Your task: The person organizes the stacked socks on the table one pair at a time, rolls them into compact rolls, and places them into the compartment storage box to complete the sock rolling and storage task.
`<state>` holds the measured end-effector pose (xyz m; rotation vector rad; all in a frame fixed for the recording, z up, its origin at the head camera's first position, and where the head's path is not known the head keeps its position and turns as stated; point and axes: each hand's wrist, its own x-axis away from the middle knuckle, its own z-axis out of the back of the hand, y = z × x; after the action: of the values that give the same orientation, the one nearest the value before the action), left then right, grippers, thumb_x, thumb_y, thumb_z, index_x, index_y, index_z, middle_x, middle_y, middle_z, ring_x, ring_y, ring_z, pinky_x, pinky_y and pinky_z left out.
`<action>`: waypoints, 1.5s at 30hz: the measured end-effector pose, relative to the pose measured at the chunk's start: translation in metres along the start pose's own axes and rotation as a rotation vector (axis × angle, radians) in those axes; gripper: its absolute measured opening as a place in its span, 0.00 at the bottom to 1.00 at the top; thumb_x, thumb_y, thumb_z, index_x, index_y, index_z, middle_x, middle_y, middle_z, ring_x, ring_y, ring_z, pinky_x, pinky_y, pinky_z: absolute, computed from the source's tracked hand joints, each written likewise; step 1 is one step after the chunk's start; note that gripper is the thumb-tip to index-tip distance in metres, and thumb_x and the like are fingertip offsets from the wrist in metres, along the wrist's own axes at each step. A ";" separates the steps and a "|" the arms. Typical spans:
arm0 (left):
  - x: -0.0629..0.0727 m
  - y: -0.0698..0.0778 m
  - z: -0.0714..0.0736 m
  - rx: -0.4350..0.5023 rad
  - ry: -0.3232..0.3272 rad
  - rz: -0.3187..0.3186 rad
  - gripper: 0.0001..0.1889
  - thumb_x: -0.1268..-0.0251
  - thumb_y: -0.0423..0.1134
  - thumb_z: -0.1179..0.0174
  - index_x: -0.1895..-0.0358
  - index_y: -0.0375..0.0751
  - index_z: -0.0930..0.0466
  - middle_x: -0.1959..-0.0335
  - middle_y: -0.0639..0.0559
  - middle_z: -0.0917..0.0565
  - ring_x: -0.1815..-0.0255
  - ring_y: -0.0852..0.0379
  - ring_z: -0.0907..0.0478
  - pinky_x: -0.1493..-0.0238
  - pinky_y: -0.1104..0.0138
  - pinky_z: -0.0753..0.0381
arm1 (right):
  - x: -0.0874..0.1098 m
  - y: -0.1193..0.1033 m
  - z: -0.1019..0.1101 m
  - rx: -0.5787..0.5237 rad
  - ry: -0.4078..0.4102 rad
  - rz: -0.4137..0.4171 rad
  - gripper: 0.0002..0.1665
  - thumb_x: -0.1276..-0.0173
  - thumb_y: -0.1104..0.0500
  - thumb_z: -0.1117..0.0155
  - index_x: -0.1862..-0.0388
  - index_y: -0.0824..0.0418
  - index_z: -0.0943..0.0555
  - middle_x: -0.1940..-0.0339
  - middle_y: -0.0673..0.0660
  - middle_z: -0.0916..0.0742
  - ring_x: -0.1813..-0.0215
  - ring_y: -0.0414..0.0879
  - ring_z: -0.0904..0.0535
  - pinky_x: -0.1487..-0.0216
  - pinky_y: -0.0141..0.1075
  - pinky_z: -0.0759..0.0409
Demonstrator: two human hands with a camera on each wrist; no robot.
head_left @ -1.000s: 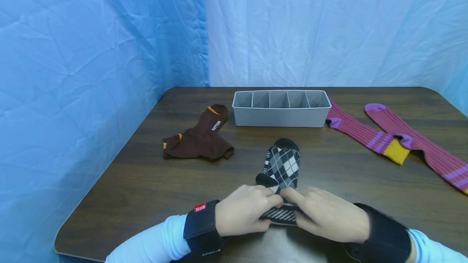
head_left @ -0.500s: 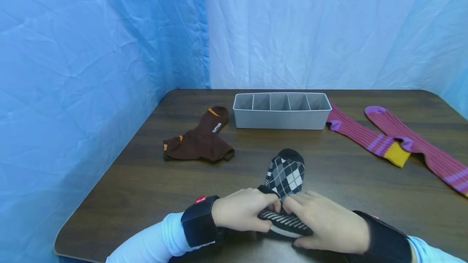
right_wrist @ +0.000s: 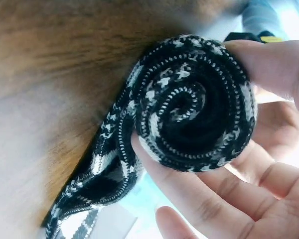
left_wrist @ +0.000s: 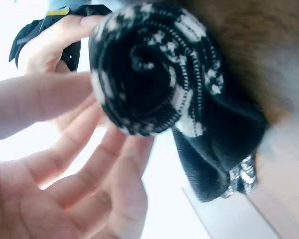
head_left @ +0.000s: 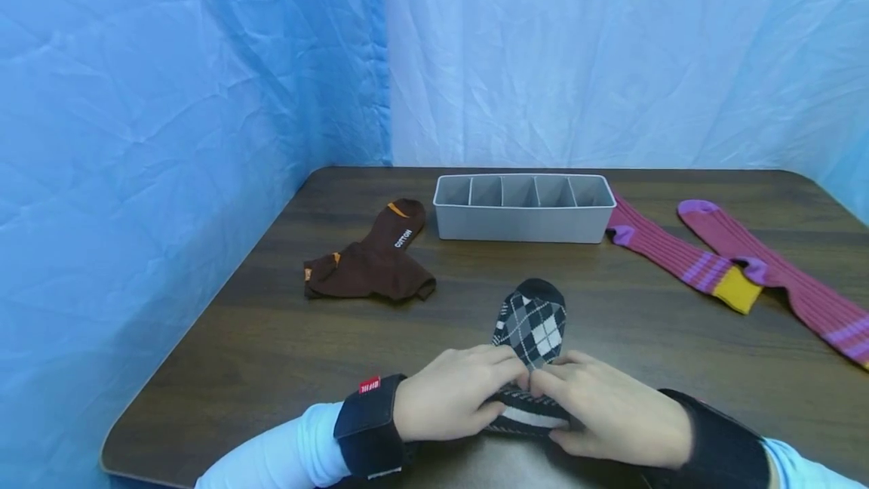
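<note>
Near the front of the table lies a black, grey and white argyle sock (head_left: 529, 323), its toe pointing away and its near end rolled up. Both wrist views look into the end of the roll, a spiral of knitted layers (left_wrist: 144, 74). My left hand (head_left: 462, 391) grips the roll's left side between thumb and fingers. On the right side, my right hand (head_left: 604, 406) holds the roll the same way, thumb (right_wrist: 269, 59) on one side and fingers beneath. The index fingers of both hands nearly meet over the roll, hiding part of it.
Behind the sock stands a grey divided box (head_left: 523, 223) with several compartments. Brown socks (head_left: 370, 262) lie to the left. Two pink socks with purple stripes and yellow cuffs (head_left: 679, 247) spread out at the right. Blue sheeting (head_left: 204, 96) hangs around the table (head_left: 271, 353).
The near end of the argyle sock has been rolled further, and its toe sits nearer the person. Both hands have stayed on the roll, shifting their grip slightly.
</note>
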<state>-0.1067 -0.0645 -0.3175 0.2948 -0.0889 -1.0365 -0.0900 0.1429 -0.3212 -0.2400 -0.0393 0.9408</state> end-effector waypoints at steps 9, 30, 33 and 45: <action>0.006 0.009 -0.003 -0.276 0.136 -0.083 0.14 0.52 0.45 0.40 0.60 0.50 0.24 0.63 0.59 0.25 0.67 0.68 0.31 0.69 0.79 0.31 | -0.002 0.001 -0.002 0.021 0.056 0.032 0.14 0.55 0.56 0.38 0.69 0.49 0.31 0.80 0.33 0.32 0.73 0.26 0.32 0.57 0.37 0.32; -0.004 -0.006 -0.009 -0.110 0.127 -0.037 0.14 0.53 0.38 0.44 0.59 0.46 0.31 0.70 0.60 0.24 0.72 0.70 0.33 0.72 0.82 0.35 | -0.001 0.001 0.000 0.211 0.185 -0.059 0.19 0.54 0.54 0.38 0.59 0.52 0.23 0.66 0.41 0.26 0.69 0.31 0.35 0.66 0.29 0.30; -0.006 -0.010 -0.008 0.005 0.092 -0.022 0.15 0.51 0.38 0.45 0.57 0.45 0.33 0.68 0.59 0.23 0.71 0.72 0.32 0.69 0.83 0.34 | -0.001 0.000 0.000 0.220 0.221 -0.049 0.22 0.56 0.51 0.36 0.58 0.51 0.25 0.64 0.41 0.24 0.66 0.31 0.31 0.63 0.32 0.28; -0.006 -0.011 -0.004 0.294 -0.138 0.007 0.13 0.43 0.41 0.50 0.55 0.42 0.29 0.68 0.59 0.25 0.74 0.73 0.32 0.77 0.82 0.33 | 0.002 -0.006 -0.003 0.245 0.247 0.060 0.25 0.66 0.49 0.30 0.65 0.51 0.25 0.71 0.40 0.25 0.67 0.32 0.32 0.64 0.34 0.30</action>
<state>-0.1185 -0.0636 -0.3239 0.4890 -0.3687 -1.0359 -0.0838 0.1405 -0.3230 -0.1294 0.3102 0.9596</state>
